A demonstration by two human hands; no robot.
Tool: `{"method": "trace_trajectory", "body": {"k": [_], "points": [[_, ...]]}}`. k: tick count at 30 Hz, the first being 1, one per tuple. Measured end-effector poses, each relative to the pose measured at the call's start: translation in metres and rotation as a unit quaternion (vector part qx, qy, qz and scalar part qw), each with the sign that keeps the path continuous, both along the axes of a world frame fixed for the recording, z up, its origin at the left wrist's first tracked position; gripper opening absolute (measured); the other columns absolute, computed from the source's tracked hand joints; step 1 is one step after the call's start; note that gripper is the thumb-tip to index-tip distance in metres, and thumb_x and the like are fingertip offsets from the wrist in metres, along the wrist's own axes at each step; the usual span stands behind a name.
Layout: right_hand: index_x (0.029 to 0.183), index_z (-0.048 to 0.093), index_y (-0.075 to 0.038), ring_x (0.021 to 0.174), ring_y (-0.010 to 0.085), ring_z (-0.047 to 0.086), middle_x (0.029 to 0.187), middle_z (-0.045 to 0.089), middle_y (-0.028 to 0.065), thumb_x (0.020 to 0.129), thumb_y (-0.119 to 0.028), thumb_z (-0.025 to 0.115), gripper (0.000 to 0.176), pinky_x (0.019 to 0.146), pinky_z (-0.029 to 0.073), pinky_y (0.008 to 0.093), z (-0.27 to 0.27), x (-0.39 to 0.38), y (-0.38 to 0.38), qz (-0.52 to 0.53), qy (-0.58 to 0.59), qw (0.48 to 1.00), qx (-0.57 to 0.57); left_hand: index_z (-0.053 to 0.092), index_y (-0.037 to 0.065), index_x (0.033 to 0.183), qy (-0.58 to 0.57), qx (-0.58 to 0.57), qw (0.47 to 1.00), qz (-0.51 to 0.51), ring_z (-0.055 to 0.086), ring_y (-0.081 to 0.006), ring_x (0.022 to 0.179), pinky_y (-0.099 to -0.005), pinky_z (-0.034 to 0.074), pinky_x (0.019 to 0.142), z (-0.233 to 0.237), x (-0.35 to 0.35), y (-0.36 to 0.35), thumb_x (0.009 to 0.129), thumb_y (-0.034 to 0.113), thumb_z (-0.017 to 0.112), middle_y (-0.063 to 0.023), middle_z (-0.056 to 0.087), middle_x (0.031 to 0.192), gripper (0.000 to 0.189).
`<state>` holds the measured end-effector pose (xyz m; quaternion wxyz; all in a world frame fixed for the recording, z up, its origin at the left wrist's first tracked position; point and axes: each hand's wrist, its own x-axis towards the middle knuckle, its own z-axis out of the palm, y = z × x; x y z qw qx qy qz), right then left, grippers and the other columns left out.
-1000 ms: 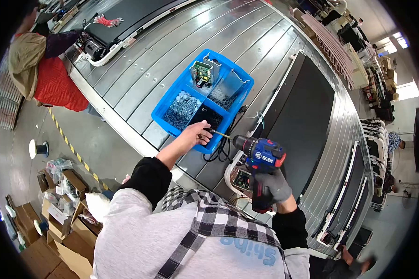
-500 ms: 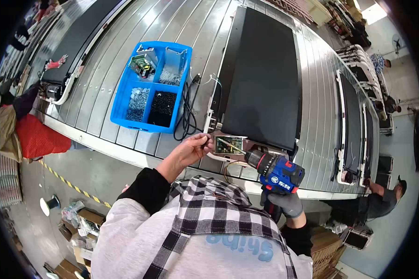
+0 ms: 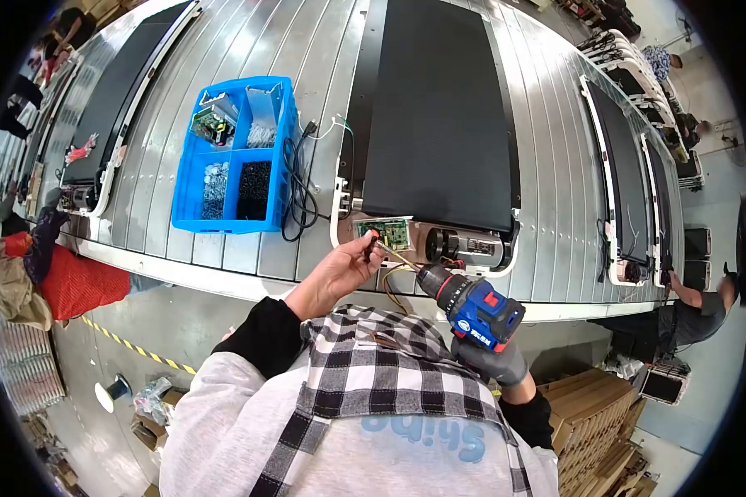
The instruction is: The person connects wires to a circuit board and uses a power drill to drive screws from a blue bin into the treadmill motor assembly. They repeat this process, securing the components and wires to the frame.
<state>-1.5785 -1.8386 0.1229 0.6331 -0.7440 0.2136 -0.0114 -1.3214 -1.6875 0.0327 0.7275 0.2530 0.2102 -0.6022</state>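
Observation:
My gloved right hand [image 3: 493, 361] grips a blue cordless drill [image 3: 472, 308] whose long bit points up and left. The fingertips of my bare left hand [image 3: 346, 267] are pinched at the bit's tip, around something small and dark that I cannot make out. Just beyond them a green circuit board [image 3: 394, 235] sits in the end of a treadmill-like frame with a black belt [image 3: 439, 116]. A motor [image 3: 468, 247] lies to the right of the board. Thin wires [image 3: 392, 282] hang over the table's front edge below the board.
A blue divided bin [image 3: 184, 190] with screws and boards stands on the slatted metal table [image 3: 261, 258], a black cable [image 3: 300, 195] beside it. Similar frames lie left and right. A co-worker [image 3: 696, 305] is at the right edge. Cardboard [image 3: 593, 414] is stacked at the lower right.
My view has shifted, so the bin and frame appear further left. The drill has moved down and left, uncovering the motor. The bit's tip is now at my left fingertips, off the board.

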Motion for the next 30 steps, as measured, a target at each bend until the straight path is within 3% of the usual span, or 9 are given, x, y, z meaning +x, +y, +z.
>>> {"method": "trace_trajectory", "body": {"k": [6,9,14,16,17,24,25,27,30], "points": [[0.103,0.059,-0.007,0.086,0.0212,0.061,0.095,0.061,0.008,0.066,-0.007,0.071,0.039,0.074,0.05,0.0328,-0.012,0.0,-0.01,0.065,-0.043,0.978,-0.195,0.05,-0.001,0.097,0.073,-0.006,0.997,0.035,0.052,-0.0135,0.075,-0.0204,0.05,0.064,0.003,-0.009,-0.002,0.093,0.017,0.052,-0.008,0.053,0.089,0.019],[0.097,0.061,-0.007,0.084,0.0247,0.062,0.092,0.062,0.0079,0.063,-0.005,0.071,0.036,0.071,0.049,0.0357,-0.003,0.007,-0.014,0.155,-0.128,0.898,-0.391,0.052,-0.002,0.095,0.112,-0.006,0.992,0.058,0.051,-0.0128,0.073,-0.0199,0.049,0.063,0.006,-0.013,-0.005,0.092,0.018,0.052,-0.0071,0.051,0.085,0.02],[0.093,0.063,-0.008,0.08,0.0288,0.063,0.091,0.063,0.0103,0.067,-0.016,0.071,0.029,0.067,0.05,0.0372,0.018,0.028,-0.017,0.254,-0.144,0.818,-0.495,0.053,0.0,0.092,0.042,0.03,0.998,0.047,0.048,-0.0125,0.071,-0.0196,0.046,0.058,0.01,-0.012,-0.011,0.092,0.017,0.053,-0.0062,0.05,0.082,0.017],[0.093,0.063,-0.006,0.073,0.0294,0.063,0.083,0.064,0.0105,0.068,-0.02,0.071,0.03,0.064,0.05,0.0355,0.004,0.014,-0.016,0.157,-0.023,0.959,-0.236,0.053,0.001,0.091,0.011,0.026,0.999,0.019,0.048,-0.0126,0.07,-0.0195,0.044,0.056,0.009,-0.01,-0.012,0.091,0.017,0.054,-0.006,0.05,0.081,0.016],[0.117,0.055,-0.007,0.079,0.0302,0.064,0.093,0.064,0.0132,0.066,-0.025,0.076,0.058,0.068,0.052,0.0353,0.002,0.011,-0.021,0.207,-0.014,0.935,-0.288,0.053,0.001,0.09,0.029,0.022,0.999,0.019,0.048,-0.0127,0.07,-0.0203,0.044,0.057,0.004,-0.009,-0.012,0.091,0.018,0.054,-0.0057,0.05,0.08,0.017],[0.113,0.057,-0.008,0.078,0.0292,0.065,0.091,0.066,0.0113,0.067,-0.025,0.073,0.052,0.071,0.052,0.0342,-0.041,0.015,-0.013,0.137,-0.01,0.964,-0.229,0.052,0.004,0.085,-0.058,0.108,0.992,0.011,0.047,-0.0135,0.066,-0.0255,0.043,0.065,-0.044,0.009,-0.013,0.093,0.026,0.051,-0.0032,0.049,0.073,0.023],[0.112,0.057,-0.009,0.083,0.0289,0.064,0.095,0.065,0.0105,0.068,-0.024,0.07,0.048,0.075,0.052,0.0356,-0.055,0.014,-0.017,0.177,-0.026,0.927,-0.33,0.053,0.004,0.083,-0.163,0.112,0.98,0.022,0.046,-0.0134,0.065,-0.0249,0.041,0.061,-0.076,0.017,-0.003,0.094,0.023,0.048,-0.0018,0.048,0.072,0.023],[0.107,0.059,-0.013,0.097,0.0292,0.058,0.106,0.062,0.0082,0.071,-0.023,0.065,0.039,0.086,0.048,0.0405,-0.052,0.025,-0.02,0.185,-0.059,0.87,-0.453,0.053,0.004,0.083,-0.386,0.269,0.881,-0.056,0.044,-0.0138,0.064,-0.0257,0.039,0.059,-0.102,0.032,0.006,0.094,0.021,0.048,0.0001,0.047,0.07,0.022],[0.102,0.059,-0.009,0.087,0.0338,0.058,0.096,0.059,0.0135,0.062,-0.01,0.064,0.041,0.079,0.047,0.042,-0.043,0.023,-0.024,0.091,-0.038,0.908,-0.408,0.053,0.001,0.092,-0.791,0.324,0.511,-0.086,0.049,-0.0183,0.068,-0.0306,0.041,0.061,-0.114,0.022,-0.008,0.08,0.021,0.067,-0.0058,0.051,0.08,0.027]]}}
